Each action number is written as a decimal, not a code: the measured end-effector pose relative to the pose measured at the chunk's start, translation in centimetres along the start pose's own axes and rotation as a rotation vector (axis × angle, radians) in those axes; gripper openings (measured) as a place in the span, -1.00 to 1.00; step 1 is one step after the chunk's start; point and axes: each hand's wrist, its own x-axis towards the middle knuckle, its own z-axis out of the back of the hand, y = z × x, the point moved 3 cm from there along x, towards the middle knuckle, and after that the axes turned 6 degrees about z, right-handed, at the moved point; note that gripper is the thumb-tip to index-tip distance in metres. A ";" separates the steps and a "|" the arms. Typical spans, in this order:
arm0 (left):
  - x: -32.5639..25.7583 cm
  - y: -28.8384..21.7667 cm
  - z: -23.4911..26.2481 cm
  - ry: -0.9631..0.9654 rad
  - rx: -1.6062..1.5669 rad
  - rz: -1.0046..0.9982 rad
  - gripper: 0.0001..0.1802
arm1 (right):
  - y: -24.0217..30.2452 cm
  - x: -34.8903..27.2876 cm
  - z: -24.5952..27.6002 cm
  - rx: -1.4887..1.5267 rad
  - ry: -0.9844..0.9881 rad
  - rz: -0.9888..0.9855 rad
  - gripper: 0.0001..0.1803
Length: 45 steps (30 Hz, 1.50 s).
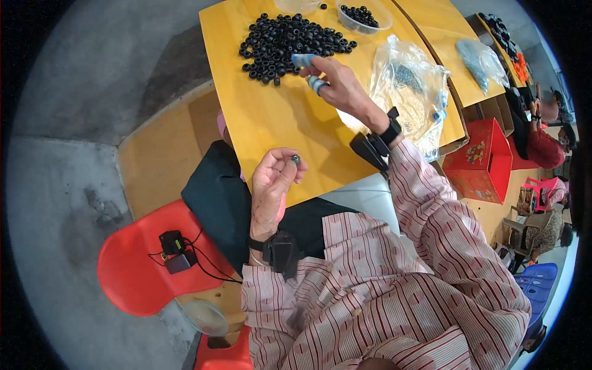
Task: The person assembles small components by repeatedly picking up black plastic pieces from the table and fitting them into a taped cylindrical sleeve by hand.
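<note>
My left hand [269,188] is closed above the table's near edge, pinching a small black ring-shaped piece [296,159] between thumb and fingers. The piece has a lighter, shiny centre. Over the table, my right hand [345,89] reaches to the near right side of a heap of similar black pieces [290,43]. Blue striped tape wraps two of its fingers, which are held apart with nothing visible between them. A dark strapped device sits on each wrist.
On the yellow table [271,117], a clear bowl [382,18] holds more black pieces. Right of my right hand lies a clear plastic bag [410,80] with small contents. A red box [481,160] stands farther right; a red chair [142,259] bears black devices and cables. People sit at far right.
</note>
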 end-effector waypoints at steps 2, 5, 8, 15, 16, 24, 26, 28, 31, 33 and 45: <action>0.1 -0.1 -0.1 -0.009 0.009 0.008 -0.78 | -0.7 1.3 -0.8 -0.115 0.017 0.118 -0.67; 0.2 -0.1 -0.3 -0.005 0.001 0.007 -0.78 | -1.6 2.2 -1.7 -0.162 0.043 0.082 -0.68; 0.3 -0.1 -0.2 -0.014 0.011 0.017 -0.78 | -1.8 2.6 -2.3 -0.214 0.050 0.157 -0.71; 0.2 -0.2 -0.3 -0.018 0.017 0.020 -0.77 | -1.4 2.9 -2.8 -0.358 0.102 0.185 -0.68; 0.3 -0.1 -0.3 -0.018 0.015 0.021 -0.77 | -1.6 2.9 -2.9 -0.361 0.110 0.185 -0.68; 0.4 -0.1 -0.1 -0.020 0.016 0.014 -0.78 | -1.7 2.8 -2.8 -0.355 0.135 0.216 -0.73; 0.4 0.0 0.0 -0.022 0.006 0.016 -0.78 | -1.3 2.6 -2.6 -0.425 0.154 0.278 -0.72; 0.5 0.0 0.0 -0.020 -0.003 0.002 -0.78 | -0.9 2.1 -2.1 -0.329 0.122 0.272 -0.68; 0.4 0.0 0.2 -0.034 -0.030 -0.029 -0.79 | 1.1 0.8 -1.3 -0.008 0.139 0.075 -0.58; 0.3 0.0 0.5 -0.057 -0.043 -0.042 -0.80 | 3.0 -0.6 -1.2 0.225 0.185 -0.117 -0.52; 0.5 -0.1 1.0 -0.182 -0.084 -0.180 -0.74 | 7.4 -6.9 -5.0 1.380 0.115 -0.407 -0.46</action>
